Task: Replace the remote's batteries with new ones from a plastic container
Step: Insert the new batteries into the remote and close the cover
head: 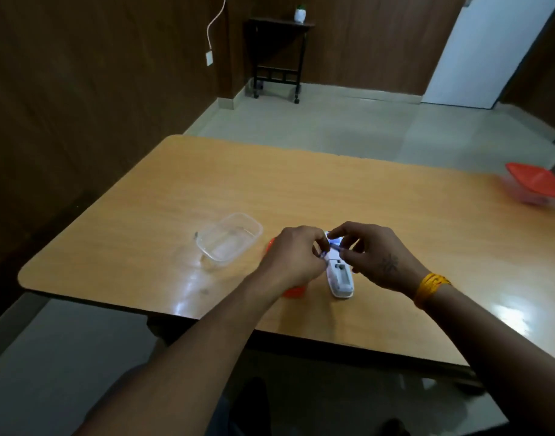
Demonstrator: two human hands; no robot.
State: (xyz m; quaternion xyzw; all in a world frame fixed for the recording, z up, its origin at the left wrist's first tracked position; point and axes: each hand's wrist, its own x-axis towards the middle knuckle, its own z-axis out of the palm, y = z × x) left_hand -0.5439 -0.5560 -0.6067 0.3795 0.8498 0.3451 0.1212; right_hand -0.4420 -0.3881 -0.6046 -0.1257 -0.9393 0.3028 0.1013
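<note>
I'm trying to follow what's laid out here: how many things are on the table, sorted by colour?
Clear: 1, the open plastic container
White: 1, the remote
Red or orange: 2, the lidded box at the far right edge and the lid partly hidden under the left hand
Total: 4

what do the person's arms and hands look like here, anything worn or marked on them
Both forearms are bare, with no sleeves in view. The right hand has a small dark star-like mark, probably a tattoo, on its back, and a yellow-orange thread band wound several times around the wrist. The left hand shows no band, watch or mark. No rings can be made out on either hand.
</note>
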